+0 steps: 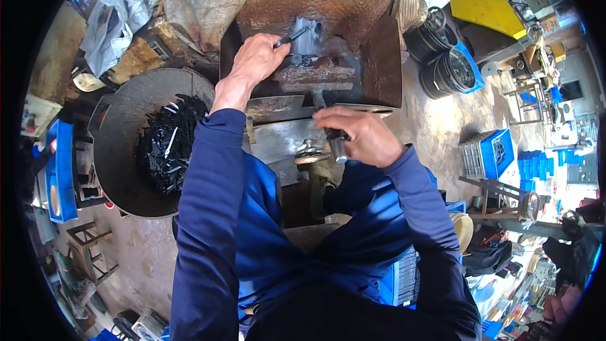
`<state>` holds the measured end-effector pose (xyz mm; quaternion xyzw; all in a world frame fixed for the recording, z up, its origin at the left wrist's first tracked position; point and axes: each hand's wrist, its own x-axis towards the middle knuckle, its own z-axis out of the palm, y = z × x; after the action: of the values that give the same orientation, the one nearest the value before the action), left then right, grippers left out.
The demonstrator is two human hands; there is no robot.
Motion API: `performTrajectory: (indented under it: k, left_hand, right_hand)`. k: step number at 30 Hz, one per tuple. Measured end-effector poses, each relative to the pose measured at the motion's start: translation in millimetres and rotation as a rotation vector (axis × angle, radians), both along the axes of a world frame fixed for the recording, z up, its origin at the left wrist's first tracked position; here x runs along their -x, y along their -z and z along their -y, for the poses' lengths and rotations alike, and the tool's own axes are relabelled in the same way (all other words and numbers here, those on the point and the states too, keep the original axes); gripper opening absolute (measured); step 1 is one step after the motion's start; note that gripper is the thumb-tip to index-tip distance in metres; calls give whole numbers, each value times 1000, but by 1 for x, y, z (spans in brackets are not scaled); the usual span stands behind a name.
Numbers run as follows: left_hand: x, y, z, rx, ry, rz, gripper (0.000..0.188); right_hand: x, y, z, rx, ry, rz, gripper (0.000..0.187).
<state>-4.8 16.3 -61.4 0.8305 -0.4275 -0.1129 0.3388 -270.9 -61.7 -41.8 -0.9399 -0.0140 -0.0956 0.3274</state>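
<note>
My left hand (255,63) is closed around a slim dark rod-like tool (290,38), which points right across a pale grey block-like piece (304,43); the tool's far end is hard to make out. That grey piece lies inside a rusty metal hood (382,63) with raised side walls. Lower and to the right, my right hand (363,136) grips a dark handle with a shiny metal end (338,146). Just left of this handle sits a round brass-coloured knob or wheel (311,155) by a grey metal plate (278,139). The right fingers partly hide the handle.
A large round tub (117,151) with black strips and offcuts stands at my left. Black buckets (447,72) and a blue crate (495,155) are to the right. Sacking (208,0) hangs beside the hood. A wooden stool (91,252) stands at lower left.
</note>
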Motion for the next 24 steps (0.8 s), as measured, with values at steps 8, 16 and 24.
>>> performTrajectory:
  k: [8,16,24]
  left_hand:
    - [-19,43,11,-72,251,-135,27]
    - [-12,37,18,236,134,-139,24]
    - [29,-26,5,336,160,-691,22]
  right_hand:
    - [-9,-14,19,-338,27,-169,26]
    - [-52,-28,34,-1091,603,21,25]
    - [-88,-18,27,-1210,646,303,26]
